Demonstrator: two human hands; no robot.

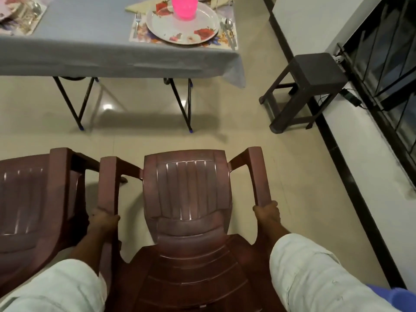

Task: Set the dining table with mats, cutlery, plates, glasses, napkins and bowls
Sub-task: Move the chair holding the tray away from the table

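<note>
Brown plastic armchair (189, 192): your left hand (103, 221) and right hand (267, 213) grip its armrests; swing wide and it could clip the neighbouring chair (33, 194) beside your left fingers.

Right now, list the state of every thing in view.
Left hand: grips chair's left armrest.
Right hand: grips right armrest.
Chair: held, away from table.
Plate: on mat, pink bowl on it.
Fork: left of plate.
Spoon: right of plate.
</note>
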